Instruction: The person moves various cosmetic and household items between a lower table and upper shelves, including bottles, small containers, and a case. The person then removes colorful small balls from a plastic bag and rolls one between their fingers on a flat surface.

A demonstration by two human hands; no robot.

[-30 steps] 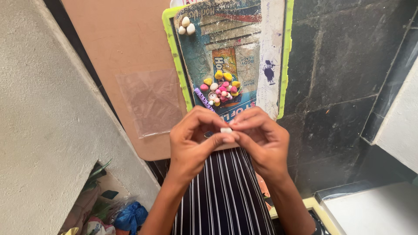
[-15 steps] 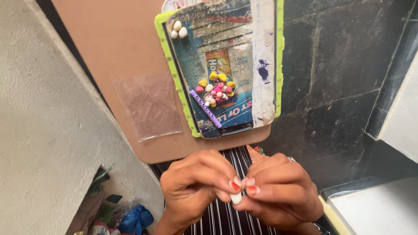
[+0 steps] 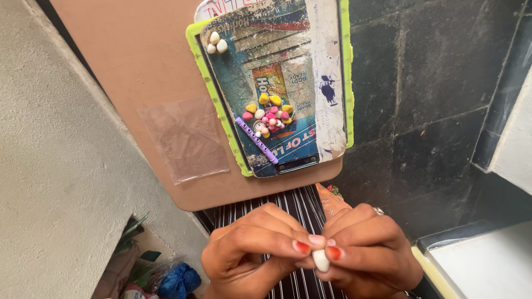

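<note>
Fingertips of both hands (image 3: 310, 252) pinch 1 white bead (image 3: 320, 260) below brown board (image 3: 144, 66), dark tiled floor (image 3: 432, 94) around.

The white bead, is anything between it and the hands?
No. The white bead is pinched directly between the fingertips of the left hand and the right hand; nothing visible lies between them.

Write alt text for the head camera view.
Both hands, left hand and right hand, pinch a small white bead over a striped lap. Beyond, a brown board carries a green-edged tray with a pile of coloured beads.
</note>
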